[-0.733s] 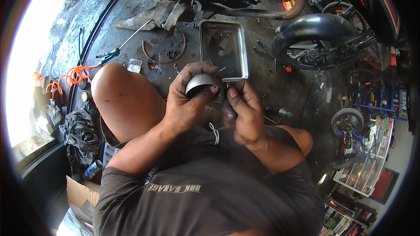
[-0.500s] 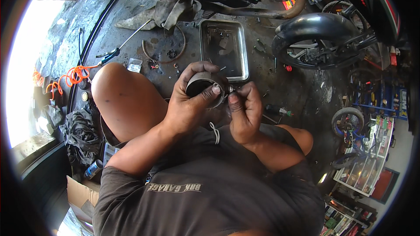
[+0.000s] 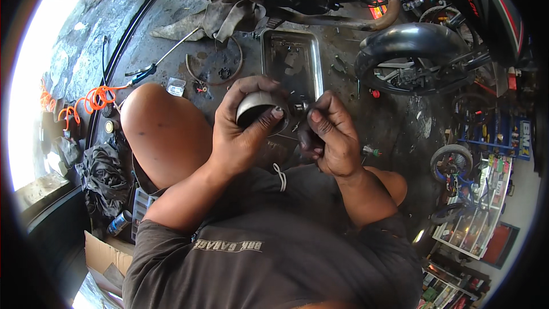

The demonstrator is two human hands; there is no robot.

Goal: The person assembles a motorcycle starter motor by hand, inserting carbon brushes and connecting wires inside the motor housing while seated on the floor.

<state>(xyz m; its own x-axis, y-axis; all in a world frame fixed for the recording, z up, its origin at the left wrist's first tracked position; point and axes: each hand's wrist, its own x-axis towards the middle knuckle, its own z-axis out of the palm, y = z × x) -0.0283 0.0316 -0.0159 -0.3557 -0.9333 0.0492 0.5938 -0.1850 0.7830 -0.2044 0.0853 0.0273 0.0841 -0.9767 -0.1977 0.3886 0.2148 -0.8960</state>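
Observation:
In my left hand (image 3: 237,123) is a round, hollow metal cup-shaped part (image 3: 255,102), grey with a dark inside. The thumb presses on its near rim and the fingers wrap round its far side. My right hand (image 3: 337,131) is beside it on the right, thumb and fingers pinched together. A small shiny metal piece (image 3: 298,107) shows between the part and my right fingertips; I cannot tell which of them it belongs to. Whatever the right fingers hold is hidden. Both hands are above my lap, near the close end of a metal tray (image 3: 318,60).
The tray on the stained floor holds dark fluid and bits. Beyond it stands a motorcycle, with its exhaust pipe (image 3: 343,21) low over the floor and a wheel (image 3: 412,57) at right. A rag (image 3: 229,11), a hose loop (image 3: 242,51) and an orange coiled hose (image 3: 100,98) are left.
My right hand has drawn away to the right from the cup-shaped part, widening the gap. My left hand has shifted slightly left and tilted the part, still gripping it.

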